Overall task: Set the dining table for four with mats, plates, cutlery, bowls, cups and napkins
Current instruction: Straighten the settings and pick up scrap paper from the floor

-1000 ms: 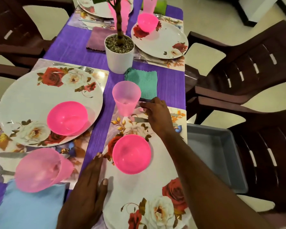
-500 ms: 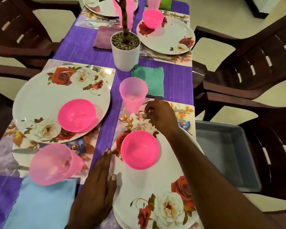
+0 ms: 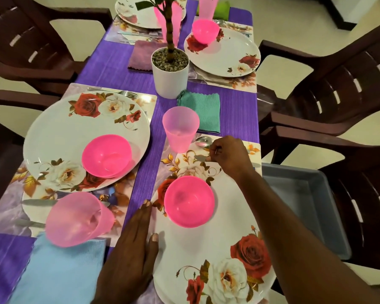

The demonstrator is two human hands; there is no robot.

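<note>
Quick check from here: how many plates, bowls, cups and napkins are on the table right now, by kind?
Plates: 4
Bowls: 3
Cups: 4
Napkins: 4
Total: 15

Dark brown chairs (image 3: pixel 342 84) on cream floor (image 3: pixel 283 16)

Soft, even indoor light fills the frame. Glare glints on the glossy floral placemat (image 3: pixel 148 99) at upper centre-left. Wide-angle distortion bends the dark brown plastic chairs (image 3: pixel 338 88) at the edges; the lower left looks slightly blurred.
</note>
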